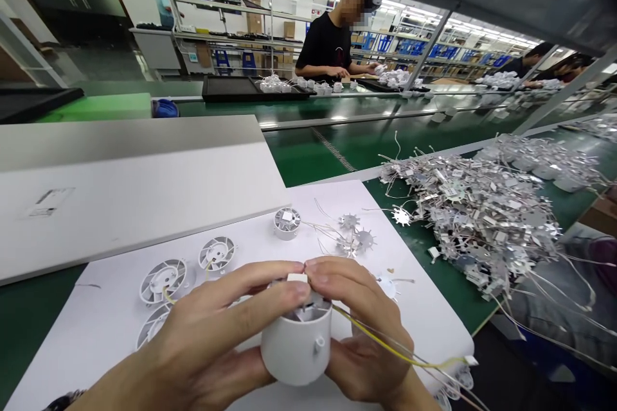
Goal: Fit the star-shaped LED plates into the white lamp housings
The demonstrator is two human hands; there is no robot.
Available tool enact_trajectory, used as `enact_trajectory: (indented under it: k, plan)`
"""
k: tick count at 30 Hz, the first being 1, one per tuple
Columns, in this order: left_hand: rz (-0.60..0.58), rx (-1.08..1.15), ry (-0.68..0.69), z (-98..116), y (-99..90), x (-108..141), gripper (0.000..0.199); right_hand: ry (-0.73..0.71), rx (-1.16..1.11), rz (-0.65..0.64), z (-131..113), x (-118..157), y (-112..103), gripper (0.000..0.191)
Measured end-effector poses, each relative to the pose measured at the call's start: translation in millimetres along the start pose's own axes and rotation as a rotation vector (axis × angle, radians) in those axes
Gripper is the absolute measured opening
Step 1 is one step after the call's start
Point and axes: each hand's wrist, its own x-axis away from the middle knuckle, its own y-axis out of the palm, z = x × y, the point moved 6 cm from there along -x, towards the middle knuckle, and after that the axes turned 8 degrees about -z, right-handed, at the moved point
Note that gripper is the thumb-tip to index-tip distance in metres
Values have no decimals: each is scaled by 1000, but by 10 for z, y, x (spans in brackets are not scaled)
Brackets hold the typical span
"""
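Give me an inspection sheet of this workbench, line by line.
surface: white sheet on a green bench.
job's things: white cylindrical housing held up; round white vented housings lying on the sheet.
clutter: heap of metal-foil pieces with wires on the bench.
grips: left hand and right hand both hold the housing, fingertips meeting above it.
cables: yellow wire runs from the housing past the right hand.
surroundings: co-worker in a black T-shirt at a farther bench; shelving behind.
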Motion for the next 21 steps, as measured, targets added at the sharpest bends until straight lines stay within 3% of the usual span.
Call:
enact_trajectory:
  k: [5, 13, 17, 21]
  plan:
    - [40, -27, 12, 42, -7, -24, 38, -25, 6, 1, 1, 35, 29, 54]
    - [67, 97, 26, 72, -117, -158, 50, -8, -40, 5, 48, 29, 36, 63]
    - [39, 128, 8, 14, -120, -117, 43, 4, -78, -8, 84, 47, 31, 65]
    - [57, 209, 3, 5, -126, -101, 51, 45, -110, -14, 106, 73, 33, 64]
